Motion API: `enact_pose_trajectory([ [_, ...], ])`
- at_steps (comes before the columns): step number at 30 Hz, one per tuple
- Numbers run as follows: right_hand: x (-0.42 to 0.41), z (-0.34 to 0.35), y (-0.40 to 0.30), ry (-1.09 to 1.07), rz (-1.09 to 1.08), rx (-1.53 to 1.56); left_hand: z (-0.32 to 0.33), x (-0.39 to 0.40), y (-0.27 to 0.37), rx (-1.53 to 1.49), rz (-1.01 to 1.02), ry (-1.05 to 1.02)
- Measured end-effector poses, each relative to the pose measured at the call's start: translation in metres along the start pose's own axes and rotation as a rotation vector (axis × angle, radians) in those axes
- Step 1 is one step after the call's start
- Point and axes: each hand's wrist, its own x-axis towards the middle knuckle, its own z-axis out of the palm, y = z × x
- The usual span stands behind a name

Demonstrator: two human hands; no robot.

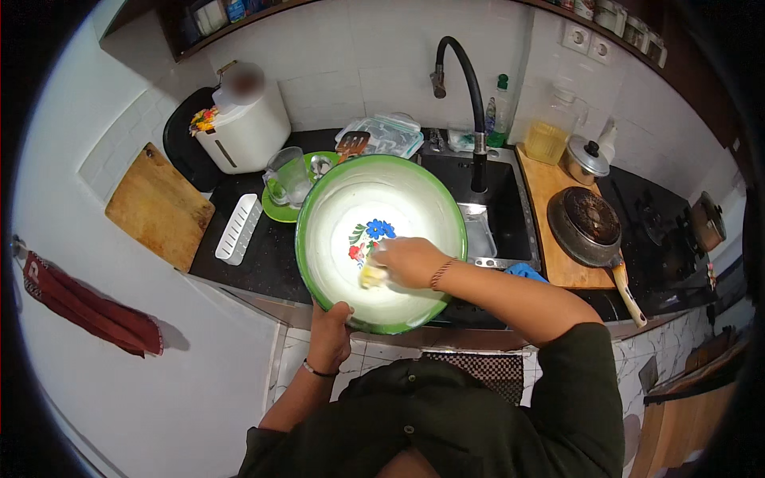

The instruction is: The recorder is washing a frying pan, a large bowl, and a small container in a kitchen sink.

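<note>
A large enamel basin (326, 239) with a green rim and painted flowers inside is tilted towards me, in front of the counter and the sink. My left hand (330, 334) grips its lower left rim, thumb on the inner side. Inside the basin, my right hand (412, 263) holds a yellow sponge (373, 276) against the inner wall near the flowers. The hand and sponge are blurred. The basin hides the left part of the black sink (511, 221), where a clear plastic container (480, 233) lies.
A black gooseneck faucet (472, 77) rises behind the sink. Left stand a green plate (278, 210) with a glass pitcher (288, 173), and a white slotted rack (239, 230). Right, a frying pan (559, 239) lies upside down on a wooden board (568, 278), its handle overhanging the counter edge.
</note>
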Motion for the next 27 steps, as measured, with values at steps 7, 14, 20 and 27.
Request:
enact_pose_trajectory([
  [7, 0.038, -0.032, 0.041, 0.536, -0.182, -0.729, -0.011, 0.003, -0.008, 0.108, -0.078, -0.076],
  [14, -0.031, -0.003, -0.011, -0.297, 0.233, -0.245, -0.021, 0.012, 0.010, -0.019, 0.016, -0.089],
  [20, -0.065, -0.025, -0.059, -0.128, 0.009, 0.253, -0.024, 0.024, 0.020, -0.096, -0.146, -0.193],
  [27, -0.084, -0.096, -0.056, 0.030, -0.115, -0.001, -0.024, 0.035, 0.024, 0.119, -0.255, -0.278],
])
